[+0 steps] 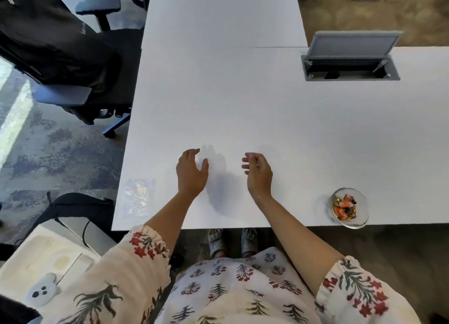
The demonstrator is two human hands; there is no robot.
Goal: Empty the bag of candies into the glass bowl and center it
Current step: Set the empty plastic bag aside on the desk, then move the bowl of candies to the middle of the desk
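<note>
Glass bowl [349, 207] holds candies [344, 206], right table edge | left hand [192, 172], right hand [258, 170] loosely spread, empty

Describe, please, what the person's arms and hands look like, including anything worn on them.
Both the left hand and the right hand are bare, with no gloves, rings, watch or bracelets visible. The forearms are uncovered. Each arm wears a cream fabric sleeve printed with red flowers and dark green leafy sprigs, ending in a gathered, ruffled cuff near the elbow. No cables or markings show.
</note>
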